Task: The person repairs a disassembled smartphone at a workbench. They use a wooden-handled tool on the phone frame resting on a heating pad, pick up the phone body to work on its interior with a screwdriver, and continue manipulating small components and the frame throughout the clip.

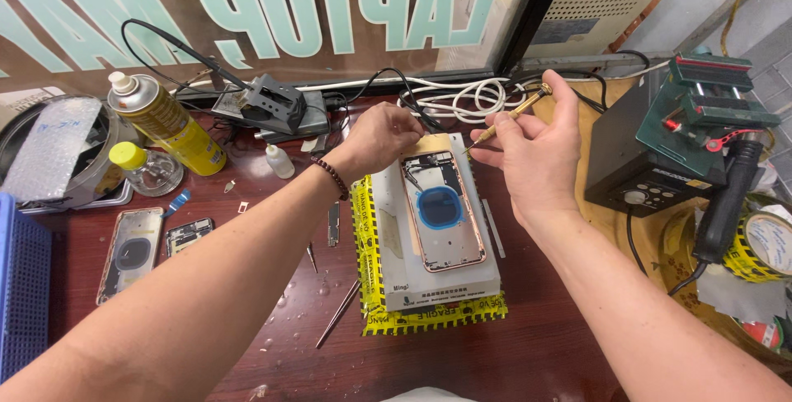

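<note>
An opened phone housing, rose-gold framed with a blue ring coil inside, lies on a white block wrapped in yellow tape. My left hand rests at the housing's top left corner, fingers pinched together there; whether it holds a small part I cannot tell. My right hand grips a slim gold screwdriver, its tip pointing down-left toward the housing's top right corner. A beaded bracelet sits on my left wrist.
A second phone frame and a small board lie at left, near a yellow spray can and a small bottle. Tweezers lie by the block. A black station, green vise, tape roll stand right.
</note>
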Available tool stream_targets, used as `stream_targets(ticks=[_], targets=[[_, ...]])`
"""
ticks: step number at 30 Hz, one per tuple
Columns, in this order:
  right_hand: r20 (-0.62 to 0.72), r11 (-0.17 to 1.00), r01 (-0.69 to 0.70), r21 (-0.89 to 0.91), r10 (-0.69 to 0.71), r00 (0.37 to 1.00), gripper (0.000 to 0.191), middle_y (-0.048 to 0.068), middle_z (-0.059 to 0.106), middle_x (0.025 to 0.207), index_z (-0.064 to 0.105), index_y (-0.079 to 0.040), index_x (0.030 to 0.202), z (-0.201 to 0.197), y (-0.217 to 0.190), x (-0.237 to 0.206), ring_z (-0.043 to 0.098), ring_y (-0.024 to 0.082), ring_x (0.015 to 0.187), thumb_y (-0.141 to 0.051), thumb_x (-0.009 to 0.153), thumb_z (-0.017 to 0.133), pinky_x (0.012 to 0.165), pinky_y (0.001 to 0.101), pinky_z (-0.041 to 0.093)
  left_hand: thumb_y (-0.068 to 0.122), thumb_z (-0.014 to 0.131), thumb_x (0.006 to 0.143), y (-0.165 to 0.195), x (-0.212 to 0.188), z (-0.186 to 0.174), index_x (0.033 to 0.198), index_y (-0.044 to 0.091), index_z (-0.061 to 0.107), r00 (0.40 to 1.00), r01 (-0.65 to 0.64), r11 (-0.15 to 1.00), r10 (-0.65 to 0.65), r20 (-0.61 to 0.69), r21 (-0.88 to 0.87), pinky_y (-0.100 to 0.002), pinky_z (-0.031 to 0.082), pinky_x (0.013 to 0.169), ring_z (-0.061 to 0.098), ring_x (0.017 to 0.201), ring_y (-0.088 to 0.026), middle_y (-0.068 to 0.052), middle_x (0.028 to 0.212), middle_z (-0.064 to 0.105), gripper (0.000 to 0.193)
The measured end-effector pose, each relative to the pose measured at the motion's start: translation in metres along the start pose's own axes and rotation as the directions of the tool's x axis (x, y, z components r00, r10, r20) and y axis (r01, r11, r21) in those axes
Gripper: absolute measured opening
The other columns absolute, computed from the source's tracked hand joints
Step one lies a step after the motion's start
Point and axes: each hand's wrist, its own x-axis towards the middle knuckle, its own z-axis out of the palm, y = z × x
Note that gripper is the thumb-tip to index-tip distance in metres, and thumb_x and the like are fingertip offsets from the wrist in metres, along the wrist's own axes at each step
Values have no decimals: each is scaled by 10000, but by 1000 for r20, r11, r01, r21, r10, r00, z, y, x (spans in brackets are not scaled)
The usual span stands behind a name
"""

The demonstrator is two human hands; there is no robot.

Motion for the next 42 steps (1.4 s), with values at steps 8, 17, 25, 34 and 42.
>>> stream_targets(ticks=[8,17,25,34,42], targets=[[-13,999,4,-38,-4,1000,703,149,694,1007,178,-119,1583,-8,-2,0,745,214,821,18,1006,557,656,335,654,112,752,873,-16,0,2,976,83,816,994,69,988,-56,94,-139,-279,594,868,744,928,-146,-56,1033,759,124],[-2,1000,-22,-16,22,1000,703,147,701,1016,176,-123,1580,-3,0,-3,748,215,824,19,1001,549,645,335,647,74,703,929,-10,-4,2,1029,32,799,982,159,940,-118,148,-302,-249,606,886,740,941,-113,-51,1026,797,145],[-11,999,6,-36,-6,1000,738,145,697,1005,148,-135,1601,-5,-2,1,748,217,818,18,1005,554,651,329,642,7,649,908,-20,-9,-14,1048,48,755,926,265,771,-371,-71,-579,-258,596,810,730,898,-106,-52,1020,787,181],[38,997,-19,-76,22,999,724,148,712,1017,164,-131,1609,6,-2,2,749,204,819,3,1012,553,664,318,636,102,748,819,-33,-68,8,1016,80,807,872,465,875,-479,-102,-136,-296,576,733,726,776,-138,-77,892,797,207],[39,996,-24,-81,27,999,713,148,715,1019,175,-123,1595,7,-2,0,751,217,817,2,1004,553,662,331,646,165,726,810,-21,-68,23,961,134,836,916,376,925,-362,-171,56,-351,597,779,755,785,-238,-117,867,782,189]])
